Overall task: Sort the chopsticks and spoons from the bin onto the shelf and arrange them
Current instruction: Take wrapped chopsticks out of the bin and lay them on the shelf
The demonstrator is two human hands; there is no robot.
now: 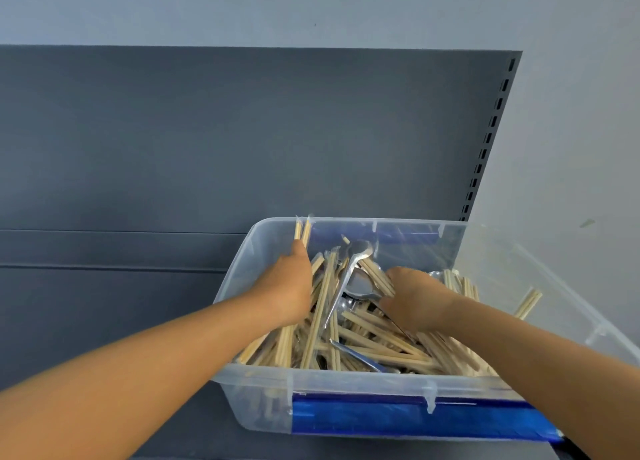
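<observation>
Here, both hands reach into a clear bin [346, 383] on a dark shelf [104, 321]. The left hand [289, 286] grips upright chopsticks [302, 233]; the right hand [414, 297] has its fingers curled around another chopstick bundle [379, 279]. Spoons [358, 252] lie among loose chopsticks inside.

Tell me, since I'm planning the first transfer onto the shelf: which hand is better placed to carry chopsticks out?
Left, probably. The left hand already grips a bundle of wrapped wooden chopsticks sticking up above the clear plastic bin; the right hand is buried in the pile.
</observation>
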